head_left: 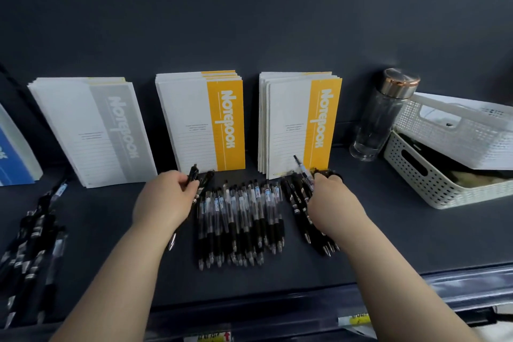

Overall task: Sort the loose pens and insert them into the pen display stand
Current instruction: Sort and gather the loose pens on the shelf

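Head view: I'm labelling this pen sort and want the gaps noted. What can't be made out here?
Black pens in the left hand: head view, fingers hide how many.
Clear pen in the right hand: lower barrel hidden by the hand.
Left pen pile: blurred, cut off by the frame edge.
White basket: contents dark, covered by a second basket.
Labels on the middle pens: too small to read.
Display stand: not in view.

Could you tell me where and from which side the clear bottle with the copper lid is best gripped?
Probably wrap a hand round the glass body of the bottle, below the lid, coming from the front: it stands roughly upright, the white basket crowds its right side and the wall is behind it.
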